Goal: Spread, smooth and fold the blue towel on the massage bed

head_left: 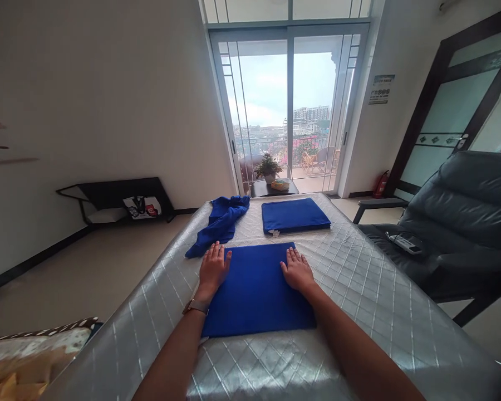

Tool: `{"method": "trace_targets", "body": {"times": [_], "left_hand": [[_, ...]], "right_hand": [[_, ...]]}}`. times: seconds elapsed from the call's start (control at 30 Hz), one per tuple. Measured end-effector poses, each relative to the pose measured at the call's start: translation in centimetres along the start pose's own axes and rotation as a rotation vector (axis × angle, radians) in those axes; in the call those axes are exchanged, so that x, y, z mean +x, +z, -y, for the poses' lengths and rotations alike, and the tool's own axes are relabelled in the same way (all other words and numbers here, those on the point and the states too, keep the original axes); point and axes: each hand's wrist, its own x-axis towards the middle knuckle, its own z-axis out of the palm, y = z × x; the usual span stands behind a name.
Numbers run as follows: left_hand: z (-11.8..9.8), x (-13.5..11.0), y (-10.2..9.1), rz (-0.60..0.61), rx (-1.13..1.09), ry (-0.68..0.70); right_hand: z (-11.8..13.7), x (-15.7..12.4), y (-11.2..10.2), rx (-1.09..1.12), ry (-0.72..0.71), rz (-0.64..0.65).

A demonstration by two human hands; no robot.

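Observation:
A folded blue towel [256, 292] lies flat on the silver quilted table [359, 289] in front of me. My left hand [212, 268] rests palm down on its left edge, fingers stretched out. My right hand [297, 270] lies flat on its right edge, fingers also stretched out. Neither hand holds anything. Farther back sits a second folded blue towel [294, 215]. A crumpled blue towel [220, 223] lies at the back left of the table.
A black reclining chair [455, 223] with a remote [404, 241] on it stands close on the right. Beyond the table are a small table with a potted plant [268, 167], glass balcony doors and a red fire extinguisher [381, 184]. A low black shelf [117, 197] lines the left wall.

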Motion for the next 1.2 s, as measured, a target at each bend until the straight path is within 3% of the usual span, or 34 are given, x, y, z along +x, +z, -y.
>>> {"method": "trace_targets", "body": {"times": [0.1, 0.3, 0.4, 0.47, 0.6, 0.8, 0.97, 1.07, 1.2], "left_hand": [[-2.9, -0.4, -0.4, -0.003, -0.121, 0.093], [-14.2, -1.6, 1.1, 0.201, -0.233, 0.469], [-17.8, -1.7, 1.8, 0.272, -0.210, 0.460], [-18.2, -1.6, 1.9, 0.296, -0.202, 0.401], [-15.4, -1.6, 1.4, 0.336, -0.165, 0.310], [-7.2, -2.2, 0.3, 0.390, -0.058, 0.115], [-0.8, -4.0, -0.2, 0.365, -0.002, 0.041], [0.9, -5.0, -0.3, 0.330, 0.012, 0.011], [0.7, -5.4, -0.5, 0.306, 0.002, -0.027]], "right_hand": [[0.1, -0.1, 0.0, 0.028, -0.004, -0.011], [-0.1, -0.3, 0.0, 0.001, -0.040, -0.030], [-0.3, -0.5, -0.1, -0.036, -0.078, -0.019], [-0.3, -0.5, -0.1, -0.038, -0.071, -0.024], [-0.1, -0.3, -0.1, -0.002, -0.039, -0.045], [0.1, -0.1, -0.1, 0.021, -0.020, -0.026], [-0.1, 0.0, 0.2, 0.004, -0.017, -0.032], [-0.2, 0.1, 0.3, -0.007, -0.019, -0.031], [-0.3, 0.2, 0.2, -0.027, -0.015, -0.026]]}}
